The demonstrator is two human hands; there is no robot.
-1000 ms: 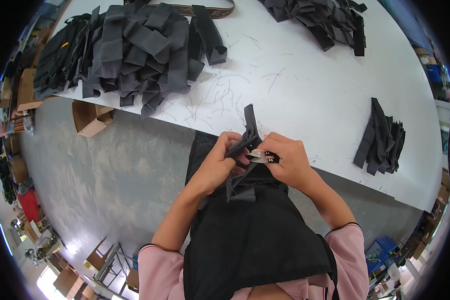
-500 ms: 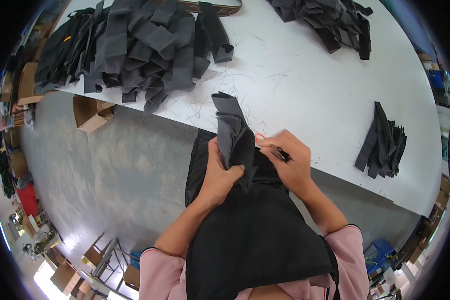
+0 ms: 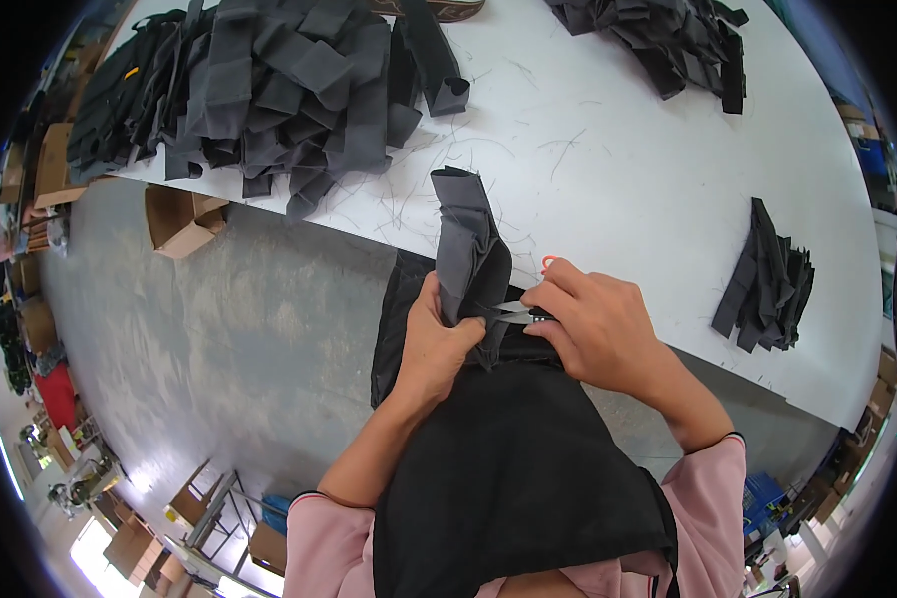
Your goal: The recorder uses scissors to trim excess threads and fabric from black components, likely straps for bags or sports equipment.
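I see the left hand (image 3: 437, 344) clamp a dark fabric strip (image 3: 470, 244) upright at the white worktop's (image 3: 608, 159) edge, fingers wrapped round it so its seam meets the small thread snips (image 3: 513, 313) pinched in the right hand (image 3: 593, 324); half a second ago the strip leaned further left, the snips less exposed

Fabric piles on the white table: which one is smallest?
The small fanned stack of dark strips at the table's right edge, standing alone. The heaps at upper left and top right are far bigger.
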